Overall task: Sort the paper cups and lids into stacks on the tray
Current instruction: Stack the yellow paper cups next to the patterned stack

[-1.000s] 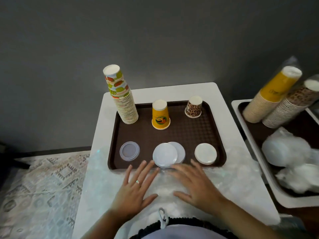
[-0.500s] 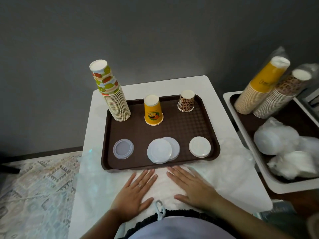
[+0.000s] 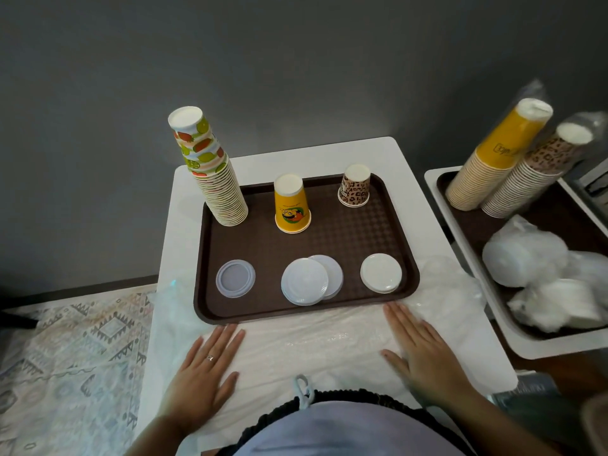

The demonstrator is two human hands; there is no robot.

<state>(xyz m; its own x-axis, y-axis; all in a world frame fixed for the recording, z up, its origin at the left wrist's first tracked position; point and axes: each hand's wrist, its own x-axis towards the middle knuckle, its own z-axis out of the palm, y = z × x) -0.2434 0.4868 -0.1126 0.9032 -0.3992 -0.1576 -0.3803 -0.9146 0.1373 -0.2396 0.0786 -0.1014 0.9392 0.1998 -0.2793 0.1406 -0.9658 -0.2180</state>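
Observation:
A brown tray (image 3: 263, 255) lies on the white table (image 3: 411, 205). At its back stand a tall stack of fruit-print cups (image 3: 210, 172), one upside-down yellow cup (image 3: 291, 204) and one upside-down leopard-print cup (image 3: 354, 185). Along its front lie a clear lid (image 3: 235, 278), two overlapping translucent lids (image 3: 309, 280) and an opaque white lid (image 3: 381, 273). My left hand (image 3: 204, 373) and my right hand (image 3: 424, 353) rest flat, fingers straight, on clear plastic wrap (image 3: 312, 340) in front of the tray, holding nothing.
To the right a second table carries another brown tray (image 3: 559, 212) with bagged stacks of yellow cups (image 3: 493, 156) and leopard cups (image 3: 533, 172), plus bagged white lids (image 3: 539, 258). A patterned rug (image 3: 65, 357) covers the floor at left. A grey wall stands behind.
Both hands have slid apart and back from the tray's front edge, the left to the left and the right to the right. The camera view has shifted slightly.

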